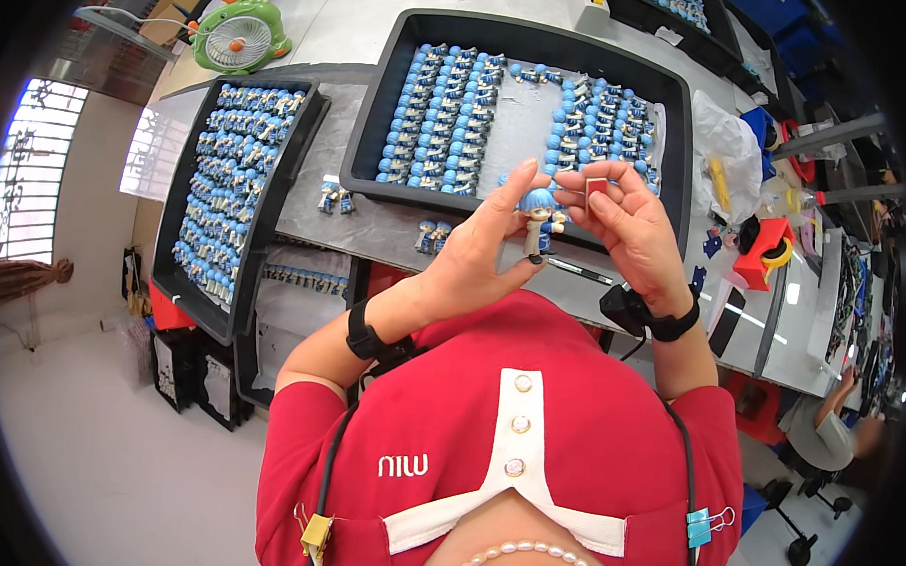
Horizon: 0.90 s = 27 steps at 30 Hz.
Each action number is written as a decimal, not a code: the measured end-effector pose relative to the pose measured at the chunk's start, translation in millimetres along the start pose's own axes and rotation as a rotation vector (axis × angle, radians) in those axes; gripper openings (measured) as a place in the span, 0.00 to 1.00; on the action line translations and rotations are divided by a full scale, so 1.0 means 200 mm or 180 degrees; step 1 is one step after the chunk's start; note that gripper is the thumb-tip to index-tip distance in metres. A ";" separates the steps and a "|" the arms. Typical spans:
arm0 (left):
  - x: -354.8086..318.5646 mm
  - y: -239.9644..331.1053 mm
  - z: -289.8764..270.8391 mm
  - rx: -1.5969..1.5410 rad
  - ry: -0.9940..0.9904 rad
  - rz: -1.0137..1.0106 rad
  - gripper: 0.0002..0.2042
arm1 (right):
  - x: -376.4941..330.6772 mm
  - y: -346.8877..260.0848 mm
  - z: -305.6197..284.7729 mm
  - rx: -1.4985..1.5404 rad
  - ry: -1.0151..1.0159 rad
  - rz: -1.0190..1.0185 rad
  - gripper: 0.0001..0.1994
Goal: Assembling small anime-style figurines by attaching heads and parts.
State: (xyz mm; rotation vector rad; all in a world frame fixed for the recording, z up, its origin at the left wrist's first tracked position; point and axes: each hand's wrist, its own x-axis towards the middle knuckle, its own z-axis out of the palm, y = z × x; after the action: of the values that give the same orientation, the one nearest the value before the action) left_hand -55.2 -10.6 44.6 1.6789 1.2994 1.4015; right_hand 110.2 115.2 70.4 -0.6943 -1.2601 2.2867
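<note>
- Blue-haired figurine [537,214]: grasped in the left hand [471,246], before the black tray [541,39].
- Red piece [596,186]: pinched in the right hand [637,228].
- White lettering [404,466] on the red shirt [608,408].

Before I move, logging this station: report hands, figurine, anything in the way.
Left hand holding blue-haired figurine. Right hand pinching small red piece beside it. Possible obstacle: large black tray, behind the hands in view.

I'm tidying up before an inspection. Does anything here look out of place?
Possibly: two small clusters of loose figurines sit on the table, outside the trays that hold the neat rows. The large black tray also has a mostly bare strip between its rows. I see no clear spill or damage.
</note>
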 end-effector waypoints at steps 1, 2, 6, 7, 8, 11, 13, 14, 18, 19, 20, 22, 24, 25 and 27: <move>0.00 0.00 -0.01 0.0005 -0.0053 -0.0023 0.46 | 0.00 0.00 0.00 -0.0179 0.0070 -0.0034 0.13; 0.00 0.01 -0.01 0.0014 -0.0039 -0.0034 0.46 | 0.00 0.01 -0.01 -0.0413 0.0121 -0.0268 0.12; 0.01 0.00 0.00 -0.0014 -0.0081 -0.0048 0.46 | -0.02 -0.04 0.00 -0.1222 0.0051 -0.0551 0.10; 0.01 0.00 0.01 -0.0040 -0.0076 -0.0041 0.46 | -0.01 -0.05 0.03 -0.1220 0.0050 -0.0544 0.10; 0.02 0.00 0.01 -0.0042 -0.0079 -0.0044 0.46 | -0.01 -0.06 0.06 -0.1103 -0.0033 -0.0547 0.09; 0.02 -0.01 0.02 0.0088 -0.0122 0.0037 0.46 | 0.01 -0.06 0.11 -0.0799 -0.0110 -0.0622 0.07; 0.01 -0.01 0.02 0.0160 -0.0077 0.0285 0.47 | 0.02 -0.07 0.10 -0.1095 -0.0271 -0.0383 0.06; 0.00 -0.02 0.03 0.0167 -0.0065 0.0279 0.47 | 0.02 -0.07 0.09 -0.1097 -0.0285 -0.0378 0.06; -0.03 -0.04 0.04 -0.0128 -0.0022 0.0301 0.48 | 0.01 -0.09 0.01 -0.1548 -0.0143 -0.0206 0.05; -0.03 -0.04 0.04 -0.0165 0.0031 0.0314 0.48 | 0.01 -0.09 -0.01 -0.1748 -0.0048 -0.0341 0.05; -0.02 -0.03 0.04 -0.0168 0.0033 0.0310 0.48 | 0.01 -0.09 0.00 -0.1575 -0.0016 -0.0418 0.05; -0.01 -0.02 0.03 0.0046 -0.0030 0.0316 0.48 | -0.01 -0.10 0.06 -0.1297 -0.0128 -0.0419 0.05; -0.01 -0.01 0.04 0.0027 -0.0032 0.0316 0.48 | -0.01 -0.09 0.10 -0.1018 -0.0237 -0.0340 0.04; -0.01 -0.01 0.04 0.0012 -0.0025 0.0319 0.48 | 0.00 -0.09 0.09 -0.1012 -0.0223 -0.0341 0.04; -0.02 -0.02 0.04 -0.0064 -0.0034 0.0269 0.48 | 0.02 -0.09 0.07 -0.1235 -0.0300 -0.0069 0.05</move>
State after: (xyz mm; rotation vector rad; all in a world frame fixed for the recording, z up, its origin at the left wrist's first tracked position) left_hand -48.5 -12.3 36.1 1.7439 1.2172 1.4471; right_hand 99.6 117.5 91.7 -0.7004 -1.7729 2.0972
